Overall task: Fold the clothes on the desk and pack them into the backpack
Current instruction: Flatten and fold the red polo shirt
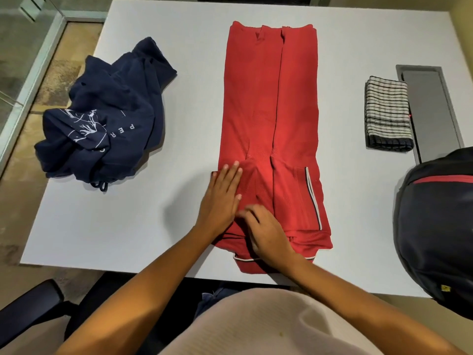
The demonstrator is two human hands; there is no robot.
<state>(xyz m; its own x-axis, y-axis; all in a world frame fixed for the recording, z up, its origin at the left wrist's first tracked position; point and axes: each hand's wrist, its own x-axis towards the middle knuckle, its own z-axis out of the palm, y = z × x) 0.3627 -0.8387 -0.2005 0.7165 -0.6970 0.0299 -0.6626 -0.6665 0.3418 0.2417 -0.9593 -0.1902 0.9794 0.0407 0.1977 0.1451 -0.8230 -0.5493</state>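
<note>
While my left hand (220,198) presses the red shirt (271,111) with straight fingers (231,175) near the worktop's (128,226) front edge, my right hand (268,234) rests beside it, its fingers too blurred to judge.

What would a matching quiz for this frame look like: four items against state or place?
Items
1. red shirt
2. navy top
3. checked cloth
4. backpack

States
A. crumpled heap, left side of the desk
B. folded small, right of the red one
C. folded to a long strip, left hand flat on it
D. at the desk's near right corner

Pairs: 1-C, 2-A, 3-B, 4-D
</note>
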